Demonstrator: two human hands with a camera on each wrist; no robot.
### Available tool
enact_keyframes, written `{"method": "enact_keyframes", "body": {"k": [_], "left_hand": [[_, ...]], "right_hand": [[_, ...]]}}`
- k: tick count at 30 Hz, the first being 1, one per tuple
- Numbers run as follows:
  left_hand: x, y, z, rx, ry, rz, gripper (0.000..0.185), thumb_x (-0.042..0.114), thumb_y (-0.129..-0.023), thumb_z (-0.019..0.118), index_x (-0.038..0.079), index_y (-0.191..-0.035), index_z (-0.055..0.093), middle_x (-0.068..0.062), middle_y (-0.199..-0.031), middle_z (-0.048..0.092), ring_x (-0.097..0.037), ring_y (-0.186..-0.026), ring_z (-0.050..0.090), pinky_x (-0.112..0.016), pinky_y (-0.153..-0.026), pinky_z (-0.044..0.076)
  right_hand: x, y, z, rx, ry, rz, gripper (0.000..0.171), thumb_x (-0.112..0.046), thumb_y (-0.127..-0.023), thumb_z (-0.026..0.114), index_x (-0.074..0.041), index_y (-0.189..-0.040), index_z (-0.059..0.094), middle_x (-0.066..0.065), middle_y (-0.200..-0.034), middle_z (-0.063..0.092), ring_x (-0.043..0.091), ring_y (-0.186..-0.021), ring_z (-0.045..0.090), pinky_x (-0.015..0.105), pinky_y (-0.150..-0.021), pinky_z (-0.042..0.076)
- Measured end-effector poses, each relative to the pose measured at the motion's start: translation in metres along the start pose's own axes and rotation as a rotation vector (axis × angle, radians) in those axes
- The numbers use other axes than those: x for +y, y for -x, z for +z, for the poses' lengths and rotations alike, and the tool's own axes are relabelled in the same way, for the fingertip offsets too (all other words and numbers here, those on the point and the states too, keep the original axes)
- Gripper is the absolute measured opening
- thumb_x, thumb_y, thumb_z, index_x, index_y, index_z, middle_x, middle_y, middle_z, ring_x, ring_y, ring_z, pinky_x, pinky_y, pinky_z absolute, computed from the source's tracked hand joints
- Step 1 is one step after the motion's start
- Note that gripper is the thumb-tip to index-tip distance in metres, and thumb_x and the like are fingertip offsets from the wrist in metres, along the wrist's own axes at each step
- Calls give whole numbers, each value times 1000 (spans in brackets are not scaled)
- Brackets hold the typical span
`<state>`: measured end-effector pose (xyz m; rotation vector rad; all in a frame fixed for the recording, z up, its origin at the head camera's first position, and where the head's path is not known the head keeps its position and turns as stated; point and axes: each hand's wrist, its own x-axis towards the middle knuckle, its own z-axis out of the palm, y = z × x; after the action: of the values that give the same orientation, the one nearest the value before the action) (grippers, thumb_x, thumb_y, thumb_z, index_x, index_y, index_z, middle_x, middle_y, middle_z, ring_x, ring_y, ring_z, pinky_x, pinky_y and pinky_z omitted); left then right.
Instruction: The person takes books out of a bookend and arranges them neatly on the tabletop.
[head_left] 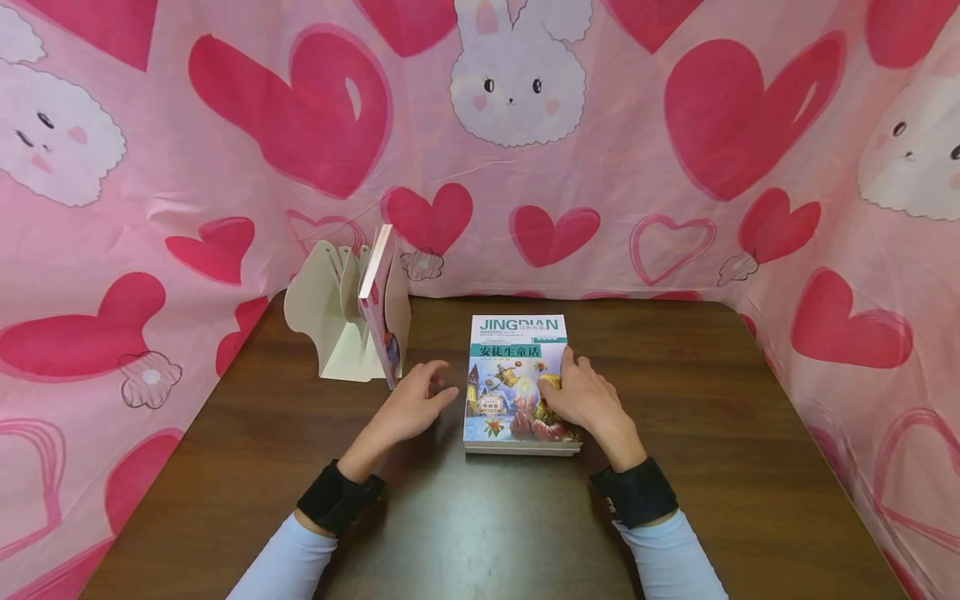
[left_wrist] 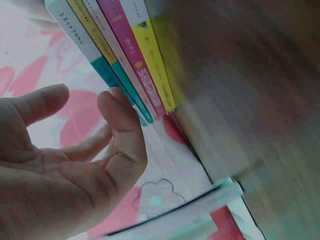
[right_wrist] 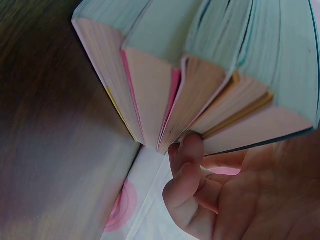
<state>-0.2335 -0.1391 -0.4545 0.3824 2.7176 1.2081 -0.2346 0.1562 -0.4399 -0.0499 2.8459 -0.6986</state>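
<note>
A stack of books (right_wrist: 220,55) lies on the table, topped by a paperback (head_left: 506,383) with a colourful illustrated cover and a teal title band. My right hand (head_left: 592,400) holds this top book at its right side, thumb over the cover. In the right wrist view its curled fingers (right_wrist: 187,150) touch the upper books' page edges; the thumb is hidden there. My left hand (head_left: 411,404) hovers left of the stack, fingers loosely bent and holding nothing. The left wrist view shows the coloured spines (left_wrist: 127,55) just beyond that hand's fingertips.
A cream bookend rack (head_left: 322,308) stands at the table's back left, with a thin book (head_left: 381,308) upright in its right part, close to my left hand. A pink cloth (head_left: 555,175) with hearts and rabbits encloses the dark wooden table (head_left: 720,467) at the back and sides.
</note>
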Motion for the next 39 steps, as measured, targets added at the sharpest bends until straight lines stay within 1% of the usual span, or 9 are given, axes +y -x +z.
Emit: {"method": "enact_keyframes", "body": {"k": [5, 9, 12, 15, 19, 23, 28, 35, 39], "left_hand": [[-9, 10, -8, 83, 67, -36, 41, 20, -103, 69, -4, -133, 55, -9, -97, 59, -22, -81, 55, -35, -71, 47], [-13, 19, -13, 195, 90, -71, 31, 19, -102, 69, -1, -120, 54, -9, -92, 54, -22, -77, 53, -35, -68, 43], [-14, 23, -16, 337, 118, -74, 24, 18, -101, 70, 3, -110, 53, -8, -88, 52, -22, -76, 50, -35, -66, 39], [-15, 25, -18, 524, 173, -62, 24, 14, -97, 73, 3, -104, 52, -10, -86, 52, -23, -75, 50, -34, -66, 37], [-15, 22, -20, 703, 265, -15, 35, 5, -93, 73, -2, -116, 48, -19, -101, 51, -30, -92, 52, -37, -76, 40], [-17, 14, -23, 690, 284, 13, 64, 5, -92, 74, -1, -143, 35, -26, -129, 43, -41, -124, 42, -49, -99, 38], [-24, 1, -27, 576, 271, -4, 79, 9, -94, 72, 9, -160, 28, -28, -145, 38, -46, -135, 39, -61, -109, 38], [-31, -12, -30, 537, 258, -26, 61, 7, -98, 67, 10, -154, 43, -23, -139, 57, -38, -135, 51, -57, -115, 39], [-30, -19, -33, 546, 227, -52, 46, 8, -97, 65, 6, -141, 49, -24, -122, 61, -40, -115, 59, -57, -98, 48]], "right_hand": [[-2, 1, 0, 0, 1, 2, 89, -43, -102, 55, 12, -161, 19, 38, -152, 40, 51, -127, 54, 69, -105, 42], [-2, 2, 1, -5, 4, 4, 88, -42, -102, 55, 12, -161, 18, 38, -152, 39, 51, -126, 54, 69, -104, 43], [-2, 2, 0, -3, 3, 3, 89, -42, -102, 55, 12, -161, 18, 38, -152, 39, 51, -125, 55, 68, -104, 44], [-2, 1, -1, -1, 4, 2, 89, -43, -102, 55, 12, -161, 18, 38, -152, 39, 51, -125, 55, 67, -104, 44], [-1, 1, -1, 1, 7, 0, 89, -43, -102, 55, 13, -161, 18, 38, -152, 39, 51, -126, 55, 67, -104, 44], [0, 2, -1, -4, 4, 2, 89, -42, -102, 55, 13, -161, 18, 39, -152, 39, 51, -127, 54, 67, -104, 44], [1, 2, -1, -3, 3, 4, 88, -42, -102, 55, 13, -161, 18, 39, -153, 38, 51, -127, 54, 67, -104, 44], [0, 3, 1, -7, -5, 2, 88, -42, -103, 54, 13, -161, 18, 39, -153, 38, 50, -126, 54, 67, -103, 45], [1, 2, 0, -4, 0, 0, 88, -43, -103, 54, 12, -161, 18, 38, -153, 38, 51, -126, 55, 67, -103, 44]]}}
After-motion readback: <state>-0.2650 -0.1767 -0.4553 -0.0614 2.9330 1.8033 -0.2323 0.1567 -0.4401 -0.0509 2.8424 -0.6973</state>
